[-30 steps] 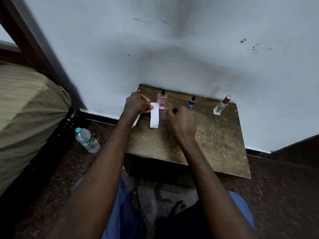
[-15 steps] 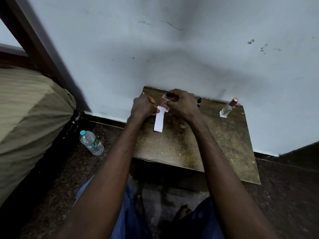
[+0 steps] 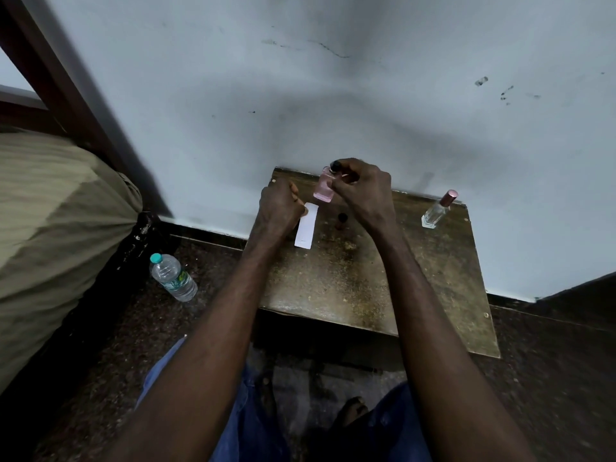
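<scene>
My right hand [image 3: 363, 191] grips a small pink perfume bottle [image 3: 323, 188] with a black top, lifted above the far edge of the wooden table [image 3: 366, 285]. Just below and left of it, my left hand [image 3: 278, 208] pinches the top of a white paper strip [image 3: 306, 225], and the strip hangs down over the table. A dark small bottle [image 3: 342, 221] stands on the table, partly hidden behind my right wrist.
A clear bottle with a rose cap [image 3: 437, 210] stands at the table's far right. A plastic water bottle [image 3: 173, 277] lies on the dark floor to the left, beside an olive-covered bed [image 3: 50, 228]. The wall is right behind the table.
My right hand reached to the pink bottle, took hold of it and lifted it off the table. My left hand kept holding the paper strip near the bottle.
</scene>
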